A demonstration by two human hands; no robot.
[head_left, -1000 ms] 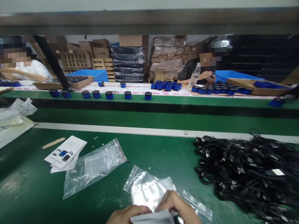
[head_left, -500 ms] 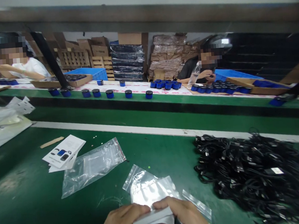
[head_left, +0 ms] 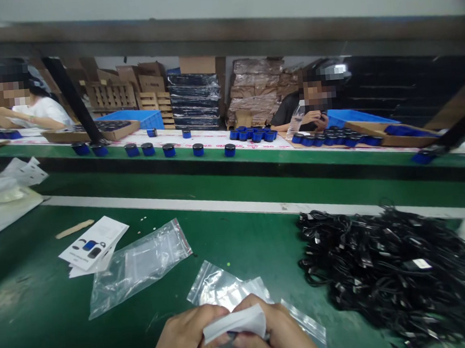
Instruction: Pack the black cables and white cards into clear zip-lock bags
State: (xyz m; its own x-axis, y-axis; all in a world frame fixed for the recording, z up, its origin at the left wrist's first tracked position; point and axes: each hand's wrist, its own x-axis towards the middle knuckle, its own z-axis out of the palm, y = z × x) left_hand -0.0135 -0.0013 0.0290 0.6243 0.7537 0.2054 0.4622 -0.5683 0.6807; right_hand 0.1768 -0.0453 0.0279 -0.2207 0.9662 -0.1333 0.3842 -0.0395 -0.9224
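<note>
Both of my hands meet at the near edge of the bench, closed on a folded white paper (head_left: 236,322). My left hand (head_left: 185,336) pinches its left end, and my right hand (head_left: 276,329) grips the right end with the thumb underneath. A small dark bit shows below the paper; what it is I cannot make out. Under and just beyond my fingers lie clear zip bags (head_left: 212,283). Left of them is a larger clear zip bag (head_left: 143,264), partly over printed white cards (head_left: 95,244).
Bundled black cables (head_left: 368,260) are heaped at the right. A wooden stick (head_left: 75,229) and white plastic wrapping (head_left: 1,205) are at the left. Across the bench, blue round items (head_left: 198,150) stand in a row. Two co-workers (head_left: 46,111) sit beyond, near a clear bottle (head_left: 296,119) and cartons.
The white paper has tilted up at its right end and shows more of its face. The dark thing beneath it is now mostly hidden. My view has shifted slightly.
</note>
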